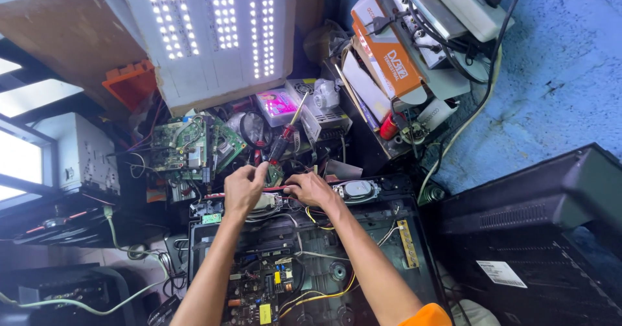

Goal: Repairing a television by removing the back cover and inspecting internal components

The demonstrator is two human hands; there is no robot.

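Observation:
An opened black television chassis (363, 235) lies flat in front of me with a circuit board (262, 290), yellow and white wires (317, 293) and an oval speaker (357, 189) exposed. My left hand (243, 188) and my right hand (310, 188) are both at its far edge, fingers curled around a small white part and a red wire there. What exactly each hand grips is hidden by the fingers. A screwdriver with a red and black handle (283, 139) lies just beyond the hands.
A lit white LED panel (214, 34) leans at the back. Green circuit boards (188, 146) lie to the left, an orange box (389, 54) and stacked set-top boxes to the right. A black television back cover (538, 235) sits at the right, a blue wall (557, 73) behind.

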